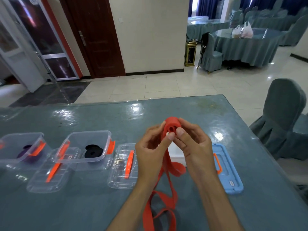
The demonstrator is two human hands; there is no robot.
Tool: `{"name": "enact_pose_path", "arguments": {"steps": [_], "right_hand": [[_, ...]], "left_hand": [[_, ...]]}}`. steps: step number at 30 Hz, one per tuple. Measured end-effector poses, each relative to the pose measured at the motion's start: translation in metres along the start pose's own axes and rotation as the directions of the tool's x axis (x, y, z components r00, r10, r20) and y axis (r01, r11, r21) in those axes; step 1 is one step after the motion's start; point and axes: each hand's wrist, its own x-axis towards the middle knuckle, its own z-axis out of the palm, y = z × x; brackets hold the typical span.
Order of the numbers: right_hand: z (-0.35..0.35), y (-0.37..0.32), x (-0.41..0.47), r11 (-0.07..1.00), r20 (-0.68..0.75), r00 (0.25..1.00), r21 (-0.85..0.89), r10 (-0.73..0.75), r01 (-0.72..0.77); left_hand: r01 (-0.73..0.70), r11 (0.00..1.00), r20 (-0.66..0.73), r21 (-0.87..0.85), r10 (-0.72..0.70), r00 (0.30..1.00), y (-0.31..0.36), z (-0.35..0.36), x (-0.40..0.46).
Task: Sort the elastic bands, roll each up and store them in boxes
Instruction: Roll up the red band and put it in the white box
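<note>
At the bottom centre of the frame the loose tail of the red elastic band (160,209) trails in loops over the table (86,209) and rises between the person's forearms. Above it, mid-frame, both hands meet around the rolled part of the band, held in the air over the table. The left hand (152,147) pinches the coil from the left, thumb tip against its near face; the right hand (193,144) curls round its right side, thumb pressed beside the hollow centre.

The step in hand looks to be rolling: the coil is begun, and much of the band is not yet wound. The next move probably calls for turning the coil while feeding the tail in flat and untwisted.

Left of the hands lie two clear lids (124,165) with orange handles; right of them lies a blue lid (230,170). Further left, a box (90,139) holds a black roll (93,151), and another box (25,139) at the left edge holds a purple roll (27,153). Whether a third box stands behind the hands cannot be told.
</note>
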Motion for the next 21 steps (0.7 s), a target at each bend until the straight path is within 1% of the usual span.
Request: {"name": "enact_pose_path", "arguments": {"steps": [2, 5, 7, 11, 14, 18, 21], "right_hand": [[-0.002, 0.001, 0.001, 0.998, -0.011, 1.0, -0.065, 0.001, -0.001], [-0.004, 0.0, 0.0, 0.993, 0.0, 1.0, -0.118, 0.008, -0.008], [-0.005, 0.0, 0.0, 0.99, 0.02, 1.0, -0.142, 0.014, -0.011], [-0.012, 0.003, 0.002, 0.989, 0.062, 0.997, -0.139, 0.054, -0.045], [-0.017, 0.004, 0.004, 0.983, 0.071, 0.996, -0.176, 0.058, -0.045], [-0.026, -0.004, 0.011, 0.95, 0.113, 0.992, -0.311, 0.051, -0.013], [-0.034, -0.009, 0.018, 0.924, 0.115, 0.993, -0.381, 0.006, 0.038]], "left_hand": [[0.002, 0.998, 0.018, 0.058, -0.003, 1.0, -0.007, -0.002, -0.006], [0.007, 0.995, -0.036, 0.096, -0.003, 0.999, -0.013, -0.004, -0.012], [-0.018, 0.994, -0.053, 0.112, 0.024, 0.998, -0.012, -0.004, -0.012], [-0.072, 0.986, -0.029, 0.152, 0.078, 0.997, -0.01, -0.004, -0.009], [-0.067, 0.982, -0.015, 0.178, 0.071, 0.997, -0.012, -0.008, -0.007], [-0.103, 0.963, 0.072, 0.249, 0.087, 0.994, -0.015, -0.016, -0.003], [-0.174, 0.928, 0.203, 0.33, 0.11, 0.973, -0.013, -0.019, 0.003]]}}
